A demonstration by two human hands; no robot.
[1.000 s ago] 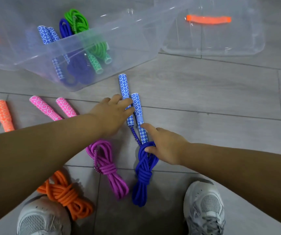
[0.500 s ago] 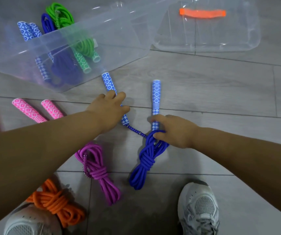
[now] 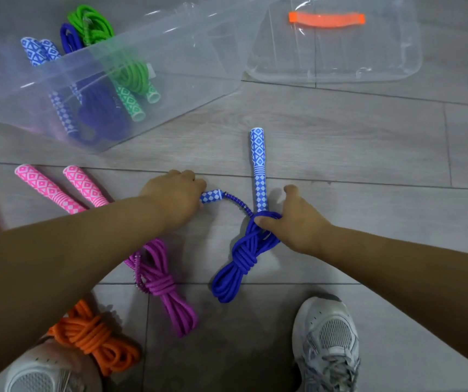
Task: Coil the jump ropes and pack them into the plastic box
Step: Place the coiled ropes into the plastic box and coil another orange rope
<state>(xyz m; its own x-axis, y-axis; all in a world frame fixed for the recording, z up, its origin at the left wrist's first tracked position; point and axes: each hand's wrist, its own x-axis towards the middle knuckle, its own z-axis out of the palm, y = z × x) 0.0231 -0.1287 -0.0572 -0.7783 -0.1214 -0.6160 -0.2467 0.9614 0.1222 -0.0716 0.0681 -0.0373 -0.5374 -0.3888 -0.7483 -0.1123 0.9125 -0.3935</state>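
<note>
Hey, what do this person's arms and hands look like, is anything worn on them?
The left forearm and right forearm are bare, with no sleeves in view. The left hand and right hand have no gloves, and no rings, watch or wristbands are visible.

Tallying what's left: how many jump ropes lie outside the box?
3: orange rope by the left shoe, purple rope beside it, blue rope in left hand and right hand. More possibly off-frame.
</note>
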